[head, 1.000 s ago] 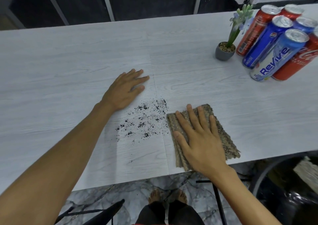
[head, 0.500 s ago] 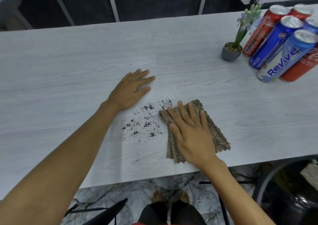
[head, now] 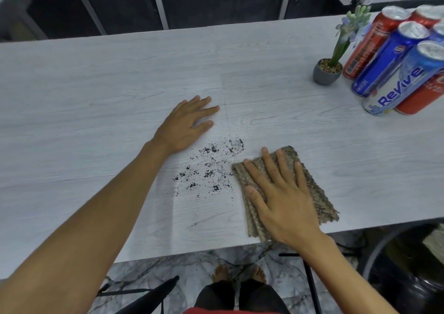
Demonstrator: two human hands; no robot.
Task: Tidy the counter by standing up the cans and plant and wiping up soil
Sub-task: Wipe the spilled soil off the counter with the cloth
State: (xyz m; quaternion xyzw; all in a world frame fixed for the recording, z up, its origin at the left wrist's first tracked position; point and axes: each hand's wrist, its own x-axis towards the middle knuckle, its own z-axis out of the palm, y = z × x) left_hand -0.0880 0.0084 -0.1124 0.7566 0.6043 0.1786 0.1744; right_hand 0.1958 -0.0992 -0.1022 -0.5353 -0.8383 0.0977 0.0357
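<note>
Dark soil crumbs (head: pixel 209 169) lie scattered on the white wood-grain counter (head: pixel 96 97) near its front edge. My right hand (head: pixel 281 198) presses flat on a folded brown woven cloth (head: pixel 319 198) just right of the soil; the cloth's left edge touches the nearest crumbs. My left hand (head: pixel 185 126) rests flat on the counter just behind and left of the soil, fingers apart. At the far right a small plant in a grey pot (head: pixel 326 73) stands upright. Beside it stand several tall cans, among them a blue-and-white Revive can (head: pixel 403 83), a blue can (head: pixel 386 58) and a red can (head: pixel 370 44).
The counter's front edge runs just below the cloth. Under it I see a marble floor, my bare feet (head: pixel 240 272) and dark chair parts (head: pixel 153 294). A dark round bin (head: pixel 408 277) sits low on the right. A dark panelled wall stands behind the counter.
The cloth under my right hand slid left into the soil's edge, then came back right and toward me. The soil looks much the same. My left hand stayed put.
</note>
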